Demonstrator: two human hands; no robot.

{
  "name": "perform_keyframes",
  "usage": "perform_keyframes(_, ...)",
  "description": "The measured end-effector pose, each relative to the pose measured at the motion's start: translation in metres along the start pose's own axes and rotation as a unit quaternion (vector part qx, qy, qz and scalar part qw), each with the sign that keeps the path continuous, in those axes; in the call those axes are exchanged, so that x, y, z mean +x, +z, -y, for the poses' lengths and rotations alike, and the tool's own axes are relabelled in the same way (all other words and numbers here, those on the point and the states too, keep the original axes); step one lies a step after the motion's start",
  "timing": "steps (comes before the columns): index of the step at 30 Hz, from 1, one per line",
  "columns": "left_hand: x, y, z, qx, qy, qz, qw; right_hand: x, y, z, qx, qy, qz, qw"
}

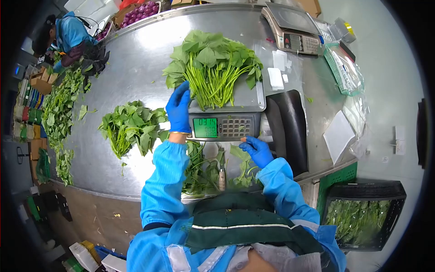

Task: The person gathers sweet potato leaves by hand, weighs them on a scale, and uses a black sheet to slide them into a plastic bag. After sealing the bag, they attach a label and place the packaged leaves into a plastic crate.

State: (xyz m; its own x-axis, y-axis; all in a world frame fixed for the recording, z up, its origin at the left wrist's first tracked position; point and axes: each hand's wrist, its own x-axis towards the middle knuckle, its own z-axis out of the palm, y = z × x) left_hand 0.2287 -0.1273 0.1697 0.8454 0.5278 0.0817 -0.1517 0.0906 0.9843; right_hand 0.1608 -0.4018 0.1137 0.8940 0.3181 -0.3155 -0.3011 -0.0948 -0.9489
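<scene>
A large bunch of leafy green stems lies on the pan of a digital scale, leaves pointing away from me. The scale's lit green display shows digits that look like 0314. My left hand, in a blue glove, reaches up along the bunch's left side, fingers stretched and fingertips right at the outer stems. Just below the keypad, my right hand is closed, also blue-gloved, with a small tan bit at its fingertips. A knife with a pale handle lies among loose greens in front of me.
A smaller bunch of greens lies left of the scale, and a long heap farther left near another person. To the right are a black sheet and white labels. A second scale stands behind; a black crate holds bagged greens.
</scene>
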Motion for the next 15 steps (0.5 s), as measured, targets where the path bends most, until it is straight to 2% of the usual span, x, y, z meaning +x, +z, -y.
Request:
perform_keyframes(2,-0.005,-0.027,0.0,-0.01,-0.043,-0.04,0.998,0.009,-0.007,0.005,-0.028,0.007,0.017,0.999)
perform_keyframes(4,-0.005,-0.048,-0.001,-0.011,-0.082,-0.077,0.994,0.023,-0.013,0.012,0.024,-0.033,0.022,0.999)
perform_keyframes(6,-0.002,-0.059,-0.006,-0.014,-0.105,-0.067,0.992,0.038,-0.016,0.044,0.026,0.002,-0.001,1.0)
perform_keyframes(8,0.003,-0.063,-0.005,-0.008,-0.105,-0.036,0.994,0.062,-0.019,0.063,0.059,-0.021,-0.035,0.997)
perform_keyframes(10,0.017,-0.064,0.008,-0.006,-0.136,-0.009,0.991,0.086,-0.019,0.088,0.112,-0.006,-0.047,0.993)
perform_keyframes(13,0.044,-0.048,0.021,0.017,-0.223,0.044,0.974,0.147,-0.026,0.079,0.106,0.003,-0.041,0.993)
perform_keyframes(14,0.053,-0.038,0.018,0.005,-0.262,0.075,0.962,0.163,-0.023,0.081,0.106,0.033,-0.032,0.993)
perform_keyframes(15,0.064,-0.027,0.016,0.005,-0.265,0.073,0.962,0.178,-0.019,0.083,0.106,0.063,-0.025,0.992)
